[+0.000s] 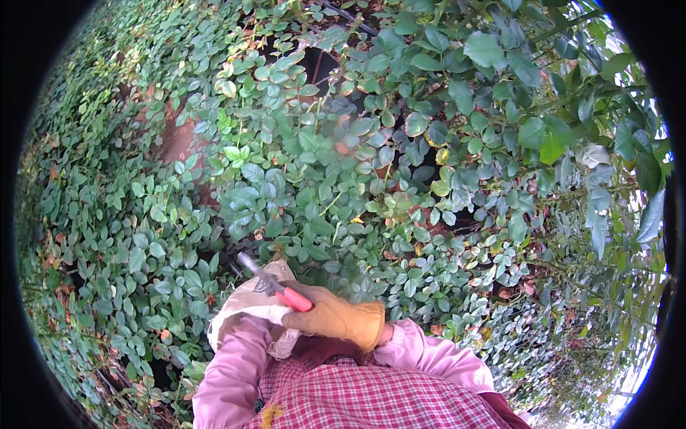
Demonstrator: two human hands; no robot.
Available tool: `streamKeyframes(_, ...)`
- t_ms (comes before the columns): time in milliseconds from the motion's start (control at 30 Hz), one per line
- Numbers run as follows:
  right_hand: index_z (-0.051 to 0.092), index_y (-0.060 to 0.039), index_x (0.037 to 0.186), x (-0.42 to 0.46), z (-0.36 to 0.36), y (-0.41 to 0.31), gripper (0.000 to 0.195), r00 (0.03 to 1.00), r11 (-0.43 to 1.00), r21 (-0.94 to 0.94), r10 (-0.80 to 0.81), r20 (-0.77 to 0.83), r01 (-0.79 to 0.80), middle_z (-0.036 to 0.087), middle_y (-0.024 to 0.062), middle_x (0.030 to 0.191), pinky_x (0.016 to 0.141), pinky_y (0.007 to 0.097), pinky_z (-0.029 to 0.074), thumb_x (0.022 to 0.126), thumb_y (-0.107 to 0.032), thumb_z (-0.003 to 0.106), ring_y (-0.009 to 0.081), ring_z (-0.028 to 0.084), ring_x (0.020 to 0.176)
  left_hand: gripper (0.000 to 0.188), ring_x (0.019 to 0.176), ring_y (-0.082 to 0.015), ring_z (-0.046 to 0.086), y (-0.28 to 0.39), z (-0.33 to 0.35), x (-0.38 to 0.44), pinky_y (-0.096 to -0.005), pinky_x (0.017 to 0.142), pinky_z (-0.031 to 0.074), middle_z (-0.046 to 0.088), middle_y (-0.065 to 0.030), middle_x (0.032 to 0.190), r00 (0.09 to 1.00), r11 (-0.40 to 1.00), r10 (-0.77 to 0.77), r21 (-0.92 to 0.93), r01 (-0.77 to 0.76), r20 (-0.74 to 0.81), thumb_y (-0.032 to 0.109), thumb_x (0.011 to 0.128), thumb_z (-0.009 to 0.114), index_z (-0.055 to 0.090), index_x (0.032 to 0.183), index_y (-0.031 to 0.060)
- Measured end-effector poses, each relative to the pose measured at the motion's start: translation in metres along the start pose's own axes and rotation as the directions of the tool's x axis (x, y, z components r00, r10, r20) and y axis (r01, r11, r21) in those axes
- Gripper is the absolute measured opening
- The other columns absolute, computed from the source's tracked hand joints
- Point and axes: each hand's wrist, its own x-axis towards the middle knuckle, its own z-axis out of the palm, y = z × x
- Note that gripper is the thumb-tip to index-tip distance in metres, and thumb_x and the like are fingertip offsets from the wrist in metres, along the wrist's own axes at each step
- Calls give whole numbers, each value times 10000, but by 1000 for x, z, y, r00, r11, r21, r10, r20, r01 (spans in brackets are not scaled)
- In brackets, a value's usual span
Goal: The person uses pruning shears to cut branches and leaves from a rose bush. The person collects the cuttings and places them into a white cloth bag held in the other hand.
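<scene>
My right hand (333, 317), in a tan leather work glove, is closed around a pair of pruning shears (293, 298) with a red handle. Their grey metal end points up and left, towards the leaves. Just behind the shears is an off-white cloth (242, 296) with a frayed edge and a dark printed mark. My left sleeve (236, 356) runs into this cloth, which hides my left hand; whether it is a glove, a wrap or a bag I cannot tell. Leafy rose bushes (300, 195) grow right in front of both hands.
Dense foliage surrounds me, with tall leafy stems (546, 134) rising close on the right. Reddish bare soil (179, 137) shows through at the upper left. A dark pipe or hose (351, 19) crosses the top. A red checked cloth (364, 394) covers my front.
</scene>
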Motion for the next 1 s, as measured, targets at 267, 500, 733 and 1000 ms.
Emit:
streamKeyframes(267, 541, -34, 1280, -41, -49, -16, 457, 921, 923, 383, 187, -343, -45, 525, -31, 818, 523, 235, 369, 856, -163, 653, 56, 448, 631, 300, 948, -341, 673, 8, -86, -6, -410, 846, 527, 708, -157, 985, 992, 999, -27, -43, 22, -127, 248, 836, 678, 689, 1052, 40)
streamKeyframes(500, 566, -63, 1311, -52, -26, -52, 558, 996, 959, 274, 46, 81, -67, 630, 74, 1147, 884, 340, 473, 818, -256, 744, 155, 561, 1025, 313, 951, -327, 675, 75, -177, 22, -397, 848, 528, 711, -144, 997, 920, 992, 93, -40, -117, -380, 243, 836, 682, 683, 1071, 36)
streamKeyframes(733, 523, -77, 1363, -47, -55, -116, 621, 930, 987, 137, -122, 346, 79, 591, 57, 1039, 834, 321, 467, 800, -245, 724, 144, 524, 911, 326, 953, -313, 678, 138, -310, 15, -385, 850, 530, 713, -132, 1009, 744, 972, 211, 56, -228, -634, 238, 837, 687, 677, 1089, 31)
streamKeyframes(1000, 438, -72, 1443, 13, -55, -142, 681, 788, 842, 47, -520, 330, 537, 561, 153, 1277, 969, 346, 442, 827, -245, 672, 228, 557, 1109, 343, 957, -297, 680, 187, -416, 60, -370, 852, 531, 715, -118, 1023, 622, 936, 339, 188, -297, -706, 232, 837, 692, 671, 1110, 25)
